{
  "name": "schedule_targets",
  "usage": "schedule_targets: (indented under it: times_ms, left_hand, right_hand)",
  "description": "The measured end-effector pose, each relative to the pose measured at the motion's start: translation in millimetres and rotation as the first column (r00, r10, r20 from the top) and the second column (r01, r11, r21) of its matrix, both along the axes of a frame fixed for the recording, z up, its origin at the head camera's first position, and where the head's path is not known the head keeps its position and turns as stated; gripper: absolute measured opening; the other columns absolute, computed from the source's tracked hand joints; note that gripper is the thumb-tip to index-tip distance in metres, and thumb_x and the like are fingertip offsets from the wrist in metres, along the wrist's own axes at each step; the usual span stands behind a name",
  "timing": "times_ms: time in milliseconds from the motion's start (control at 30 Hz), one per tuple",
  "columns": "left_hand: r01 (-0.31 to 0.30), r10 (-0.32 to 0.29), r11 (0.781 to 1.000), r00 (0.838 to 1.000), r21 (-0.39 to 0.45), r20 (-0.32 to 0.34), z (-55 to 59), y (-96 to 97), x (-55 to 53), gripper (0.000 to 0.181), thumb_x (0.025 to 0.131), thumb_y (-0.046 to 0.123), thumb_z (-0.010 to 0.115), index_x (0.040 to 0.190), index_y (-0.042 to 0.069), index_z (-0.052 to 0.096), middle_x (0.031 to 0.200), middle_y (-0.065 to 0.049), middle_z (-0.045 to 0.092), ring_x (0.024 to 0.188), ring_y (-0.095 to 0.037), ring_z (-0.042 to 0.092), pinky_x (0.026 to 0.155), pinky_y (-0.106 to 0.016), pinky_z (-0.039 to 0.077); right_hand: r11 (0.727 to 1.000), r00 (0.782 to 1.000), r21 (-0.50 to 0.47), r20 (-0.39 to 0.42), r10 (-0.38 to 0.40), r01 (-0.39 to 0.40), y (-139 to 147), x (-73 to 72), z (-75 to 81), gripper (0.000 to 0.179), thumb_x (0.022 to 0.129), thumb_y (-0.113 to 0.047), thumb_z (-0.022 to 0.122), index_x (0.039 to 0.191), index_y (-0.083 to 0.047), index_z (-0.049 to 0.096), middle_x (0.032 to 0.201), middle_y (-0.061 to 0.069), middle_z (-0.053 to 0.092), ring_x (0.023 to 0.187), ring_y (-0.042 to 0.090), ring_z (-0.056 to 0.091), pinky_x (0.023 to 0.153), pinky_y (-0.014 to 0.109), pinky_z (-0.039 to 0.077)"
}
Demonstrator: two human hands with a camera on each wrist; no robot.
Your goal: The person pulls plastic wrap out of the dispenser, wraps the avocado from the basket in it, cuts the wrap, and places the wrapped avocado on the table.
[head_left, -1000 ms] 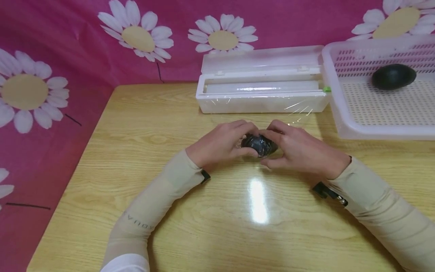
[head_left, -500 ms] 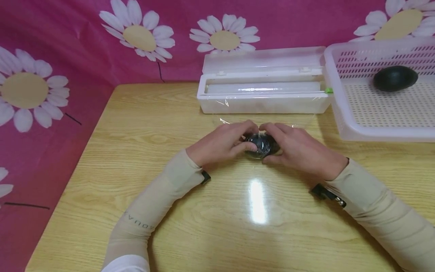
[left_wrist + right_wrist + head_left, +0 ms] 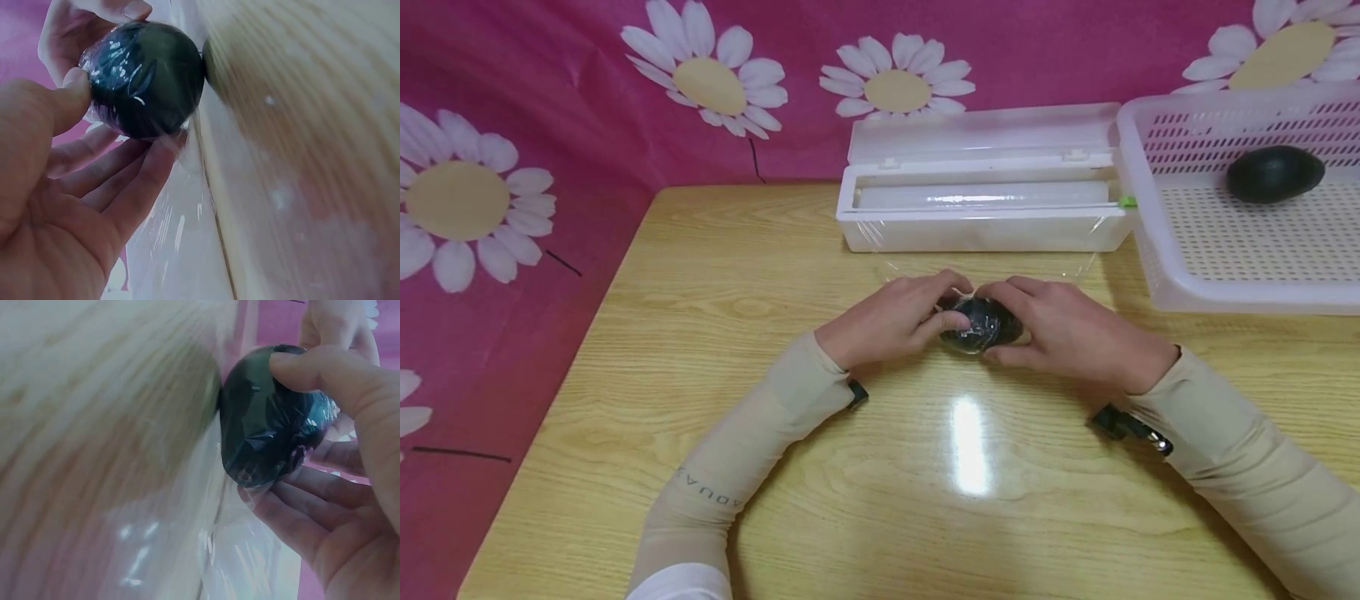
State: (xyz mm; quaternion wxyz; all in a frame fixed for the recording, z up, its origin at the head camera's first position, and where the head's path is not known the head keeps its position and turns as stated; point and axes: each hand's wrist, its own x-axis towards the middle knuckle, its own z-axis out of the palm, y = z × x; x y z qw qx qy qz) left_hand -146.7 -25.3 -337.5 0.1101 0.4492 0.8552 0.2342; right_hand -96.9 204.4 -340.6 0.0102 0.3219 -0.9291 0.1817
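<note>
A dark oval avocado (image 3: 973,326) partly covered in clear cling film rests on the table between my two hands. On its left side, my left hand (image 3: 898,321) grips it, thumb on the near face and fingers behind; the left wrist view shows this avocado (image 3: 147,81) with wrinkled film over one end. My right hand (image 3: 1067,333) holds the other end, its thumb (image 3: 300,370) lying on the skin in the right wrist view. Film (image 3: 240,550) trails from under the fruit toward the cling film box (image 3: 977,230).
Behind the hands, the box stands with its lid (image 3: 985,133) raised and a film roll (image 3: 977,196) inside. A white plastic basket (image 3: 1262,296) at the back right holds a second dark avocado (image 3: 1275,174). A flowered pink cloth (image 3: 805,133) hangs behind the wooden table (image 3: 715,275).
My left thumb has moved onto the near face of the avocado. The fruit has shifted slightly toward me and right, and the film over it and before the box lies differently.
</note>
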Motion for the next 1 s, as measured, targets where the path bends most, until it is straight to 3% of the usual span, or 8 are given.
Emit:
schedule_targets:
  times_ms: [167,300,400,533,700,833,1000]
  left_hand:
    - [-0.016,0.016,1.0,1.0,-0.006,0.02,0.9,0.5,0.8,0.037,0.099,0.038,0.051,0.126,0.013,0.052,0.118,-0.001,0.067,0.104,-0.008,0.063,0.095,-0.026,0.051]
    - [-0.029,0.03,0.999,0.999,-0.018,0.017,1.4,1.8,1.4,0.038,0.1,0.039,0.049,0.126,0.013,0.054,0.121,0.0,0.065,0.111,-0.01,0.059,0.101,-0.027,0.047]
    - [-0.04,0.04,0.999,0.999,-0.011,-0.019,1.3,1.5,2.1,0.037,0.1,0.04,0.05,0.125,0.013,0.057,0.133,-0.003,0.055,0.12,-0.014,0.053,0.107,-0.028,0.042]
    - [-0.054,0.054,0.998,0.998,-0.01,-0.019,1.0,0.6,2.7,0.038,0.099,0.04,0.05,0.125,0.013,0.057,0.133,-0.004,0.049,0.117,-0.013,0.053,0.104,-0.026,0.044]
    - [-0.076,0.077,0.997,0.996,-0.033,0.038,0.9,1.0,2.0,0.043,0.101,0.041,0.047,0.132,0.013,0.054,0.129,-0.002,0.055,0.111,-0.009,0.059,0.099,-0.025,0.048]
    - [-0.082,0.083,0.996,0.996,-0.02,0.031,0.1,1.3,0.5,0.044,0.102,0.041,0.045,0.133,0.011,0.054,0.13,-0.004,0.057,0.111,-0.01,0.059,0.1,-0.027,0.049]
    - [-0.083,0.083,0.997,0.997,-0.012,-0.004,-0.3,0.5,-1.4,0.043,0.103,0.039,0.042,0.133,0.011,0.056,0.129,-0.005,0.059,0.115,-0.012,0.057,0.103,-0.03,0.048]
  right_hand:
    - [1.0,1.0,-0.001,0.008,0.015,-0.015,0.7,-0.2,1.1,0.063,0.08,-0.035,0.079,0.128,-0.003,0.055,0.112,0.013,0.067,0.094,0.023,0.068,0.081,0.041,0.058]
    - [1.0,1.0,-0.012,0.012,0.005,-0.005,1.4,-0.8,1.1,0.061,0.079,-0.035,0.079,0.127,-0.004,0.056,0.114,0.011,0.064,0.096,0.022,0.067,0.082,0.04,0.058]
    - [1.0,1.0,-0.024,-0.022,-0.001,0.0,1.2,-2.2,-0.2,0.06,0.076,-0.036,0.081,0.123,-0.005,0.059,0.116,0.009,0.061,0.1,0.02,0.063,0.086,0.04,0.056]
    - [1.0,0.999,-0.02,-0.054,-0.003,0.002,0.5,-2.5,0.0,0.061,0.074,-0.037,0.083,0.121,-0.005,0.062,0.115,0.008,0.059,0.102,0.021,0.058,0.089,0.04,0.053]
    - [0.999,0.999,0.012,-0.009,-0.041,0.041,2.5,0.5,5.0,0.075,0.077,-0.04,0.081,0.138,-0.01,0.05,0.117,0.008,0.061,0.09,0.017,0.064,0.082,0.04,0.056]
    - [1.0,0.999,0.012,-0.02,-0.026,0.026,5.8,1.9,8.8,0.07,0.078,-0.042,0.079,0.138,-0.017,0.05,0.119,0.007,0.064,0.087,0.017,0.069,0.08,0.041,0.057]
    - [0.999,0.999,0.038,-0.05,0.008,-0.006,5.7,0.6,7.7,0.064,0.081,-0.04,0.077,0.137,-0.016,0.054,0.124,0.005,0.063,0.097,0.018,0.068,0.083,0.039,0.057]
